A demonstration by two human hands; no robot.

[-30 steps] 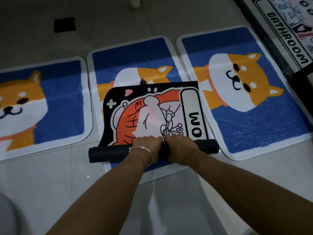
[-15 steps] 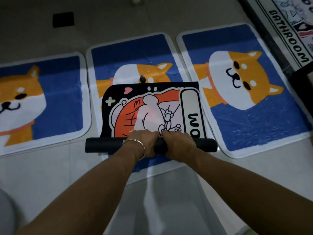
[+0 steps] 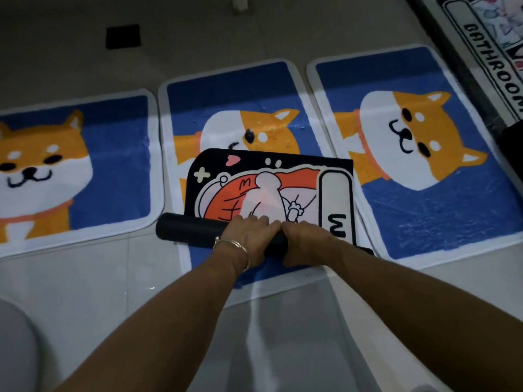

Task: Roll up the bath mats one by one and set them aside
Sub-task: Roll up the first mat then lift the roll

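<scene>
Rolled portion of the black mat [image 3: 184, 232] has advanced since earlier, covering more lettering. Both the left hand [image 3: 249, 236] and right hand [image 3: 308, 239] grip the roll, fingers curled over it. It lies on the middle blue mat [image 3: 226, 94].

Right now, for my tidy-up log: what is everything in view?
Shiba dog bath mats: three, blue with white borders, flat side by side on the floor.
Black cartoon bath mat: one, black with orange and white print, partly rolled, on the middle dog mat.
BATHROOM mat: one, black and white, top right corner.
Square patch: one, black, far floor, upper left.
Bracelet: one, silver, left wrist.
Left hand: one, gripping the roll.
Right hand: one, gripping the roll beside it.
</scene>
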